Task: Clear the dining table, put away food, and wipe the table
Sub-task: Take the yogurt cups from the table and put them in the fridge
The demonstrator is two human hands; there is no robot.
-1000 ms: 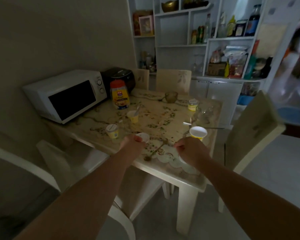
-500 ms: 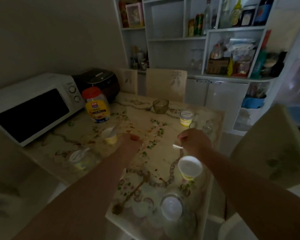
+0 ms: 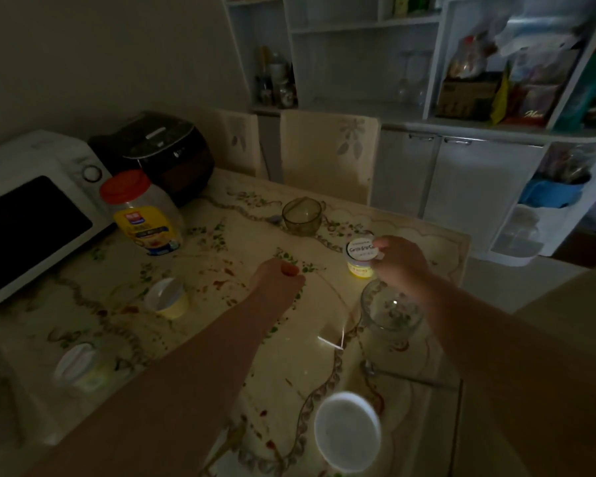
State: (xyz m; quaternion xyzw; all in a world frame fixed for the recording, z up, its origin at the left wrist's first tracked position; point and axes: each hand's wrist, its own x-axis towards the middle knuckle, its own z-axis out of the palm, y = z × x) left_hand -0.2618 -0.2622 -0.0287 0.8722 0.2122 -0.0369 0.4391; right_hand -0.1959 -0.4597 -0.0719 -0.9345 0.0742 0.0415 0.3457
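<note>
My right hand (image 3: 398, 261) reaches across the floral-patterned, stained tabletop (image 3: 221, 256) and touches the rim of a small yellow cup with a printed white foil lid (image 3: 360, 256); whether my fingers have closed on it I cannot tell through the blur. My left hand (image 3: 277, 277) is curled into a loose fist around something small and reddish-orange (image 3: 289, 269), which I cannot identify. A clear glass jar (image 3: 389, 313) stands just beneath my right wrist. Near the front edge sits an open yellow cup with a white inside (image 3: 347, 432). To the left stand another open yellow cup (image 3: 167, 299) and a blurred lidded cup (image 3: 80, 364). Further back, a smoky glass teacup (image 3: 301, 215) stands near the far edge, and a red-capped plastic jar with a yellow label (image 3: 141, 211) stands beside the white microwave (image 3: 31, 208) and the black rice cooker (image 3: 159, 153).
</note>
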